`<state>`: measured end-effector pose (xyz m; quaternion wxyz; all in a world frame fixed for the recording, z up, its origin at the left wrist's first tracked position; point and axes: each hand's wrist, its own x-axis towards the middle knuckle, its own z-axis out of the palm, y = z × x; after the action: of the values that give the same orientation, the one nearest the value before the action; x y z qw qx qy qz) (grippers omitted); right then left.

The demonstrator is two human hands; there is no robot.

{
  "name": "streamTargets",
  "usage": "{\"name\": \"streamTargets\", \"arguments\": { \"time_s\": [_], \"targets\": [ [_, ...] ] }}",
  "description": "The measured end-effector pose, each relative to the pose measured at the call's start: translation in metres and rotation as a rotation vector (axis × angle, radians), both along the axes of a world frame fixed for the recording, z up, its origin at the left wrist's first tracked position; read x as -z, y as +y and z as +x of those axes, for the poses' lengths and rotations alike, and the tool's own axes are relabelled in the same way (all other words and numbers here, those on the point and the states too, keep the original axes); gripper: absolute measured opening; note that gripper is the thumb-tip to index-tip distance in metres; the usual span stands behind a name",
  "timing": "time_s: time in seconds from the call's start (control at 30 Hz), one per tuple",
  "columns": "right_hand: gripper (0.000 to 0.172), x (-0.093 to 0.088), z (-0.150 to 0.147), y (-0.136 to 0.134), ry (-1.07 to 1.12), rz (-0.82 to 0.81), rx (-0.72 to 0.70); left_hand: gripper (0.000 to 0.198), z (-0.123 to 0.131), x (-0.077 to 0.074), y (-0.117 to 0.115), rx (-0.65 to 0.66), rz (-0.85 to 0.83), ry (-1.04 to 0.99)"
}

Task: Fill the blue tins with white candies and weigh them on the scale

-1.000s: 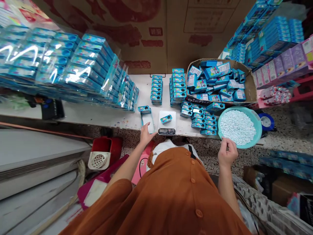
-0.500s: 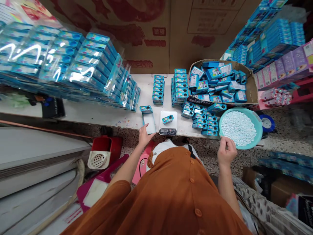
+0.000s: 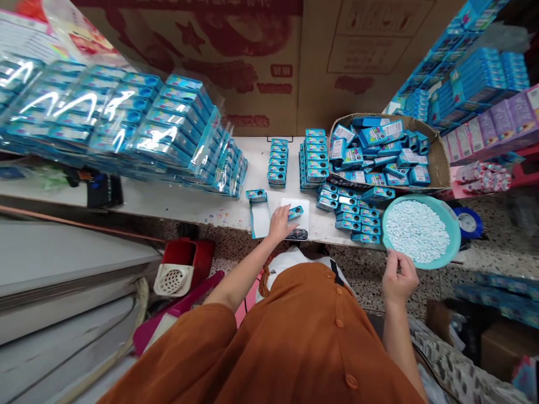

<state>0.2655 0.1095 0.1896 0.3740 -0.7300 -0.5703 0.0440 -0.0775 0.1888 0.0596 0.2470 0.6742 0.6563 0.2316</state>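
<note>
The left hand [image 3: 278,225] reaches over the scale [image 3: 305,222], thumb and fingers parted around one end of a small blue box [image 3: 296,212] lying on it; whether they grip it, I cannot tell. An open carton [image 3: 261,219] sits just left. Farther right, the right hand [image 3: 399,275], fingers curled together, is at the rim of a turquoise basin [image 3: 455,242] of white pieces [image 3: 416,231]; any pinch is unclear.
</note>
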Motion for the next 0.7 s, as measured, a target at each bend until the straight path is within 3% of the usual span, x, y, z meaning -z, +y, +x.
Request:
{"name": "streamTargets", "arguments": {
  "time_s": [0.1,0.17,0.43,0.53,0.7],
  "targets": [
    [0.033,0.000,0.001,0.001,-0.013,-0.005,-0.014,0.048,0.004,-0.003,0.010,0.028,-0.104,0.068],
    [0.033,0.000,0.002,0.002,-0.025,-0.010,-0.017,0.043,-0.008,-0.008,0.008,0.037,-0.116,0.108],
    [0.029,0.004,-0.010,0.014,-0.028,-0.016,-0.061,0.043,-0.108,-0.036,-0.020,-0.121,-0.041,0.262],
    [0.027,0.002,-0.018,0.020,-0.027,-0.012,-0.101,0.044,-0.128,-0.033,-0.010,-0.100,-0.096,0.338],
    [0.023,-0.005,-0.023,0.024,-0.044,0.013,-0.141,0.044,-0.137,-0.016,0.014,-0.037,-0.154,0.400]
  ]
}}
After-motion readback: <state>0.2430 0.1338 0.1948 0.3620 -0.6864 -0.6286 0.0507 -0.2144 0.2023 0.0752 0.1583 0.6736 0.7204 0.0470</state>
